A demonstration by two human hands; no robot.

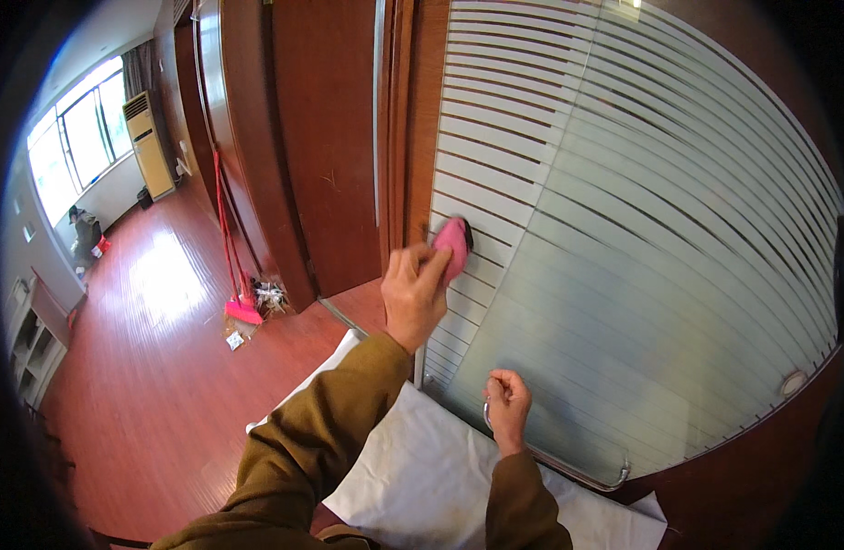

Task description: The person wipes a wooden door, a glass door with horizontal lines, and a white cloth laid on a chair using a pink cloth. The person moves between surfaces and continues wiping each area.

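Note:
My left hand (414,295) pinches a pink cleaning pad (452,251) with a dark edge. The pad rests against the white-striped left part of a frosted glass door (601,289), close to its wooden frame. Lower and to the right, my right hand (510,409) is curled around the left end of a bent metal bar handle (587,482) on the glass. Below the door a white cloth (436,467) lies spread out, partly hidden by my brown sleeves.
A red broom (243,311) leans by the wooden doorway, beside a heap of litter (271,294) on the reddish wood floor (140,385). Far left, a person (86,234) crouches below the window. A floor-standing air conditioner (147,148) and a white shelf unit (40,337) stand along the walls.

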